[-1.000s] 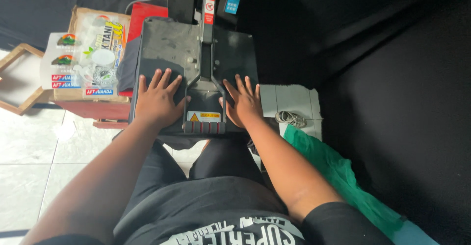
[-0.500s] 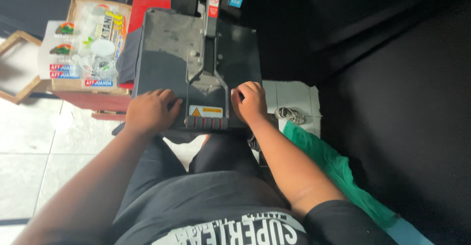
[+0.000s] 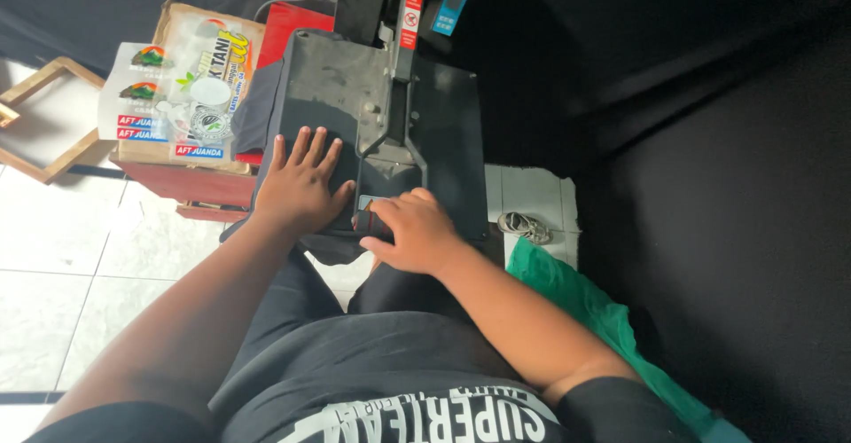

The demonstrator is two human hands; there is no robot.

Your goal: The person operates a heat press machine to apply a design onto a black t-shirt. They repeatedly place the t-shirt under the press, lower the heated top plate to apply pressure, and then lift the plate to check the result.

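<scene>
Printed sheets [image 3: 182, 88], green bag [image 3: 603, 319], cord [image 3: 525, 226]

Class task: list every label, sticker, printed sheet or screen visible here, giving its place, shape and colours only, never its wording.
Printed transfer sheets: on the cardboard at left, white with green, red and blue graphics.
Warning sticker: on the press arm, narrow red-and-white strip.
Control panel: top of the press, small blue rectangle.

Both hands, left [image 3: 301, 186] and right [image 3: 412, 230], rest on the dark heat press [image 3: 443, 133].

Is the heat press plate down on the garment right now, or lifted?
Down. The dark top plate lies flat over the dark garment, which pokes out beneath it. The left hand rests flat on it; the right hand is at its front edge.
</scene>
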